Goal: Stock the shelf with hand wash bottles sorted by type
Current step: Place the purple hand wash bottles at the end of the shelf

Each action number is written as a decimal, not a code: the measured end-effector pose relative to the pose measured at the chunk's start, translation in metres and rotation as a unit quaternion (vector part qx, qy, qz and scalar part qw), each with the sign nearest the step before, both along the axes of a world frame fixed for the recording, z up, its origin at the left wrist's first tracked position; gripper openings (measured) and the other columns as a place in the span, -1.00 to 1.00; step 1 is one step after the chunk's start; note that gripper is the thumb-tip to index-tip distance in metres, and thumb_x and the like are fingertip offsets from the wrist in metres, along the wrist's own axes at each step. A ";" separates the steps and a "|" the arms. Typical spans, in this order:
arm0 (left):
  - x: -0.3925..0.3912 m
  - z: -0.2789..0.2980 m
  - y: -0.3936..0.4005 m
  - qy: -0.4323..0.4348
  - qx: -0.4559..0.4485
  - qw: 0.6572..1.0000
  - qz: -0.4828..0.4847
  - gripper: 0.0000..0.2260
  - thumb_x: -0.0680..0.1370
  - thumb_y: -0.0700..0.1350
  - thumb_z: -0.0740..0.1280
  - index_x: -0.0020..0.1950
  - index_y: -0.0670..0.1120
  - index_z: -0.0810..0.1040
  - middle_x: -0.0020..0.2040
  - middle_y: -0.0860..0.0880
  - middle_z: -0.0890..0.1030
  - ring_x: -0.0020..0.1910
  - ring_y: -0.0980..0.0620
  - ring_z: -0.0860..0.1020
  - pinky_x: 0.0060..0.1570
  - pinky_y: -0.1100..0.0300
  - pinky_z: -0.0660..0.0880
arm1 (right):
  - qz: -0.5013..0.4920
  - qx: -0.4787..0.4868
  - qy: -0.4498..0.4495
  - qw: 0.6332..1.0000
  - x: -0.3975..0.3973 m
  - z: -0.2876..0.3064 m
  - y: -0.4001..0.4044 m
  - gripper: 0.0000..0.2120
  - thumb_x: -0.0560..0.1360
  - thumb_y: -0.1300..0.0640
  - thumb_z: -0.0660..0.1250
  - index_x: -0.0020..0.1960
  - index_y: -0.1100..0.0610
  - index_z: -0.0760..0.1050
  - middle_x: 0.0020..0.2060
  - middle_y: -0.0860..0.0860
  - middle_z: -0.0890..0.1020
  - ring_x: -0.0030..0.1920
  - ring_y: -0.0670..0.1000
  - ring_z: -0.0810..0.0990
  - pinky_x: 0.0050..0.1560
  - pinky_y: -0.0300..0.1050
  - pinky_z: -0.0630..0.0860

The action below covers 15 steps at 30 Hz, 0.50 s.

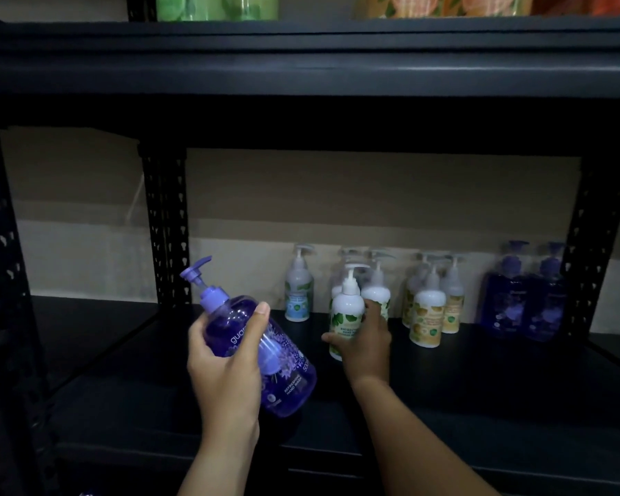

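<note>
Translucent purple pump bottle (262, 356) tilted, gripped in left hand (222, 366). Right hand (367, 343) curled around smooth white bottle (346, 311) upright on matte black shelf (480, 370).

Head view, down into shelf (480, 381)
</note>
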<state>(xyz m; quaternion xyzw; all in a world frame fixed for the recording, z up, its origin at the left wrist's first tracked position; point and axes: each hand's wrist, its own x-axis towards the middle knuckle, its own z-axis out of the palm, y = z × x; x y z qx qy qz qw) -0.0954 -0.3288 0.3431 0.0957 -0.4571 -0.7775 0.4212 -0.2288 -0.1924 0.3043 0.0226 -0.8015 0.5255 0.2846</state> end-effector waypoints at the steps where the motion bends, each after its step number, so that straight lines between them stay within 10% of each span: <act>1: -0.001 -0.001 -0.001 -0.001 0.001 1.000 0.002 -0.45 0.26 0.08 0.65 0.21 0.03 0.62 0.02 0.03 0.74 0.02 0.02 0.72 0.18 -0.05 0.63 | 0.000 0.000 0.000 1.000 -0.002 0.000 0.000 -0.18 0.17 0.20 0.72 0.34 0.16 0.43 0.19 0.15 0.55 0.20 0.17 0.54 0.14 -0.04 0.48; 15: 0.000 -0.010 -0.003 -0.017 -0.013 1.000 0.010 -0.54 0.36 -0.02 0.65 0.21 0.02 0.61 0.06 0.00 0.73 0.05 -0.01 0.71 0.19 -0.08 0.62 | -0.001 0.071 -0.037 0.997 -0.001 0.000 -0.001 -0.04 0.22 0.08 0.70 0.47 0.15 0.26 0.26 0.23 0.50 0.23 0.27 0.52 0.17 0.09 0.50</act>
